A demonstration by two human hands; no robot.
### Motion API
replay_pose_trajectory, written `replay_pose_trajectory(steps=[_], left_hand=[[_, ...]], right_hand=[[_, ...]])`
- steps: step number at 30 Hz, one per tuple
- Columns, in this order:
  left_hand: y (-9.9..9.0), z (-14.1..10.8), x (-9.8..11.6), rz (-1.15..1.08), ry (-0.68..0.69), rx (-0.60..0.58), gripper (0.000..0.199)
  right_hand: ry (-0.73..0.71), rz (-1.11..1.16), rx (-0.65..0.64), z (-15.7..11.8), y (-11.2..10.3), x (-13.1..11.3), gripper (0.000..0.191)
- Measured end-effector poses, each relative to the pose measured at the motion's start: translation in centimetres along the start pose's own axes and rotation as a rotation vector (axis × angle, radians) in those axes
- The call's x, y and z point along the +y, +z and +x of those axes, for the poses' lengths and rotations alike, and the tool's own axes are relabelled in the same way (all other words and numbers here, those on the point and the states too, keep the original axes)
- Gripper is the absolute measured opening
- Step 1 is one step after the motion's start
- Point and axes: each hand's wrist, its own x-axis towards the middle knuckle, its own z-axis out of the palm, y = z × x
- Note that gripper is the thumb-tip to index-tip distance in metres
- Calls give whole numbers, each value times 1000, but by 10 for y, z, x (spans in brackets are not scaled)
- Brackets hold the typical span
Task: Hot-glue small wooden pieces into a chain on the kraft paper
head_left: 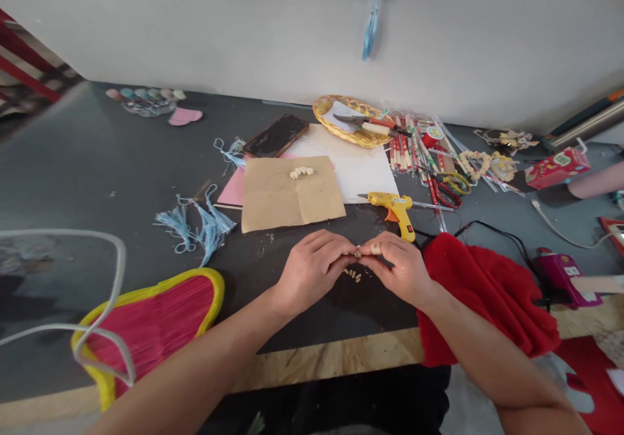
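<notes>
Between my fingertips is a small cluster of pale wooden pieces [357, 253], pinched from both sides. My left hand [314, 266] grips it with thumb and forefinger, and my right hand [397, 263], with a beige strip on one finger, pinches the other side. Just below lie several short wooden stick pieces [354, 274] on the dark table. Behind my hands a brown paper sheet [273, 197] carries a curved row of pale clusters [301, 172] along a faint drawn line. A yellow glue gun [397, 209] rests to its right, nozzle pointing left.
Blue tassels [209, 227] and a pink fan with yellow trim [156, 311] are at left. A red cloth [487, 298] drapes over the front edge at right. Farther back sit a wicker basket [368, 139] holding pliers, patterned chopsticks [404, 142], scissors [448, 191] and a black phone-like slab [277, 134].
</notes>
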Motion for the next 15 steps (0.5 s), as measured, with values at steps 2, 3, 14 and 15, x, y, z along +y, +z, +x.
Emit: replay_pose_trajectory(steps=[2,3,14,15], left_hand=[[0,0,1,-1,1,-1,8],[0,0,1,0,1,1,9],[1,-1,2,8,3,-2,6],[1,-1,2,9,5,-3,6]], right_hand=[[37,12,-3,-1,1,0,6],[54,19,-3,-1,1,0,5],[173,80,-5,-1,1,-4,5],[180,77,-4,0,1,-4,6]])
